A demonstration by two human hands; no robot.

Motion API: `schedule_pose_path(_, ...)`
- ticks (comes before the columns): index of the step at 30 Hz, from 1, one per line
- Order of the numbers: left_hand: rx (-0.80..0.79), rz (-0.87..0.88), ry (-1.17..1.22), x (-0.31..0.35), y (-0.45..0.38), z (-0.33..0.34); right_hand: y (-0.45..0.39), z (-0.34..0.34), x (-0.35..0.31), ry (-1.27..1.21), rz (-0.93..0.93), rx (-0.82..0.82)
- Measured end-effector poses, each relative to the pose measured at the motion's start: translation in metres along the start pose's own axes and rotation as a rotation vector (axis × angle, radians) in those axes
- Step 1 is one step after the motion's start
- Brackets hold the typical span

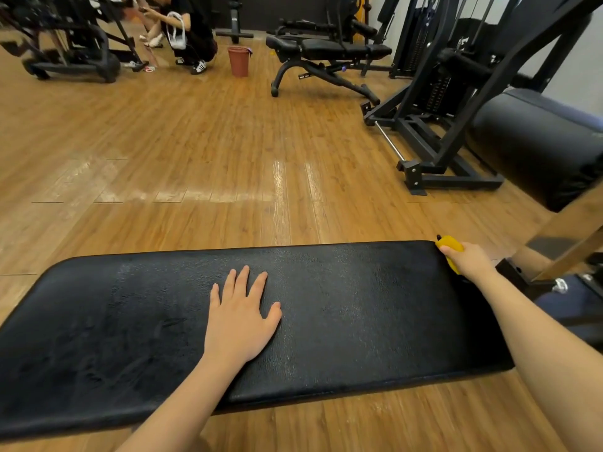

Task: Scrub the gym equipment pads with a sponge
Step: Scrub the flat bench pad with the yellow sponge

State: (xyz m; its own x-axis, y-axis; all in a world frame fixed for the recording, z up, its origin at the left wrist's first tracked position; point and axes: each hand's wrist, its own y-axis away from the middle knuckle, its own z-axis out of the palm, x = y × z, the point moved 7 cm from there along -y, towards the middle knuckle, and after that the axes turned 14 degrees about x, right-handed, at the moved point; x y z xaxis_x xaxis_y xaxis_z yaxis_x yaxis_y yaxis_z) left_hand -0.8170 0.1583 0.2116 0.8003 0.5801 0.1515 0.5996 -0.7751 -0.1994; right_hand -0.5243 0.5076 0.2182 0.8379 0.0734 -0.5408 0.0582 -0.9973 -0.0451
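Note:
A long black bench pad point(359, 305) stretches across the lower half of the view, its surface streaked with damp patches. My left hand point(239, 316) rests flat on the pad's middle with the fingers spread. My right hand point(470, 261) grips a yellow sponge point(450, 244) against the pad's far right corner. Most of the sponge is hidden under my fingers.
A black roller pad point(535, 148) and a cable machine frame point(434, 125) stand at the right. An adjustable bench point(329, 53) and a brown bucket point(239, 62) sit further back on the wooden floor. A person point(192, 31) crouches at the back left beside another machine.

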Motion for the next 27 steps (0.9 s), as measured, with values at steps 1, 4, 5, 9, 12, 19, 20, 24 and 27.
schedule_pose_path(1,0.000,0.001,0.002,0.000,0.000,0.000,0.002,-0.001,0.000,0.017,-0.010,0.000)
schedule_pose_path(4,0.001,0.005,0.002,0.000,0.000,-0.001,0.005,-0.001,0.001,0.053,-0.019,0.009)
schedule_pose_path(5,0.005,0.005,0.012,0.000,0.000,-0.001,0.008,-0.003,0.002,0.057,-0.023,0.012)
schedule_pose_path(9,0.003,0.007,0.007,0.000,0.001,-0.002,0.017,-0.008,0.006,0.016,-0.014,0.027)
schedule_pose_path(12,-0.008,0.003,-0.001,0.000,0.001,-0.002,0.025,-0.013,0.012,0.048,-0.025,0.051)
schedule_pose_path(19,-0.001,0.011,0.037,0.000,0.001,-0.003,0.043,-0.018,0.025,0.158,-0.078,0.035)
schedule_pose_path(20,0.002,0.010,0.039,0.000,0.001,-0.003,0.045,-0.019,0.026,0.166,-0.083,0.037)
schedule_pose_path(24,-0.003,0.008,0.051,0.000,0.001,-0.004,0.056,-0.023,0.030,0.192,-0.090,0.059)
schedule_pose_path(27,-0.002,0.007,0.056,0.000,0.001,-0.004,0.070,-0.029,0.037,0.202,-0.065,0.099)
